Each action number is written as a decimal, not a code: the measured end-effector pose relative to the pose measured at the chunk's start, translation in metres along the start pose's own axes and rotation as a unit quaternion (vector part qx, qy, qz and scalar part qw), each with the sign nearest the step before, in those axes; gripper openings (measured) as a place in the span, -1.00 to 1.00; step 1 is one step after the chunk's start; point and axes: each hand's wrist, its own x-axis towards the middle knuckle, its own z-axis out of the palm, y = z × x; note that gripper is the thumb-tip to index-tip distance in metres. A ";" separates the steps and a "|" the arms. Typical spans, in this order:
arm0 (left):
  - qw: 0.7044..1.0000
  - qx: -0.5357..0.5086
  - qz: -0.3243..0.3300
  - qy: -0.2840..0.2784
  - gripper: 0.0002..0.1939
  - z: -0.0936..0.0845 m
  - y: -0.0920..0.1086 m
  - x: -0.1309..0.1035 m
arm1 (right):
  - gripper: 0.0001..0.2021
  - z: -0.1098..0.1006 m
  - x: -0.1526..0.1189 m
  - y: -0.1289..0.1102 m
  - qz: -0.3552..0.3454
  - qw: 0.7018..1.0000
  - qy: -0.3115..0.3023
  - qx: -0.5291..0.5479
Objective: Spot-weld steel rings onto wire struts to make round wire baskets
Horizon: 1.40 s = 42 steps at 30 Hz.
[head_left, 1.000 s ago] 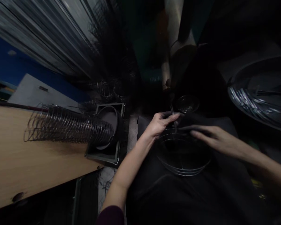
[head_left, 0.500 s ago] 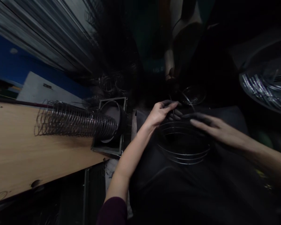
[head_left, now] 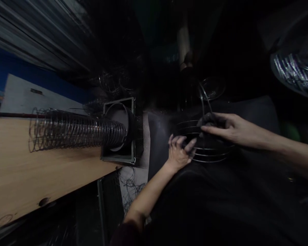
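Note:
A round frame of several thin metal wire rings [head_left: 210, 161] rests on the dark cloth over my lap. My left hand [head_left: 179, 153] is at its near left side, fingers curled but spaced apart, with the rings running in under the palm. On the far right side of the frame, my right hand [head_left: 222, 126] is closed, thumb against darkened fingertips. Two thin wires [head_left: 204, 97] rise from that grip, leaning away from me. The dim light hides the exact finger contacts and the inside of the frame.
To my left, a long stack of wire rings [head_left: 74, 131] lies over a wooden board [head_left: 12, 171] and reaches a dark crate [head_left: 119, 159]. A basin [head_left: 274, 70] of shiny wire pieces stands far right. Loose wires [head_left: 130, 184] litter the floor.
My left hand has come down from the far side of the rings to their near left side. My right hand has moved slightly left onto the wires. The view has shifted a little.

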 end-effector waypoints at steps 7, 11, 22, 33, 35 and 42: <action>0.997 -0.045 0.050 0.049 -0.35 -0.029 -0.016 0.077 | -0.53 0.000 0.015 -0.016 -0.062 0.992 0.039 0.107; 0.985 -0.100 0.036 0.136 -0.30 -0.040 -0.018 0.108 | -0.55 -0.009 0.039 -0.049 -0.094 0.981 0.076 0.149; 0.931 -0.190 0.139 0.280 -0.38 -0.060 -0.042 0.185 | -0.58 -0.033 0.079 -0.095 -0.154 0.970 0.081 0.170; 0.931 -0.236 0.111 0.254 -0.33 -0.063 -0.062 0.200 | -0.69 -0.035 0.107 -0.107 -0.135 0.974 0.111 0.144; 0.927 -0.240 0.120 0.261 -0.31 -0.064 -0.064 0.204 | -0.66 -0.035 0.113 -0.109 -0.138 0.972 0.117 0.148; 0.924 -0.224 0.131 0.281 -0.30 -0.063 -0.069 0.209 | -0.67 -0.030 0.112 -0.120 -0.125 0.968 0.141 0.164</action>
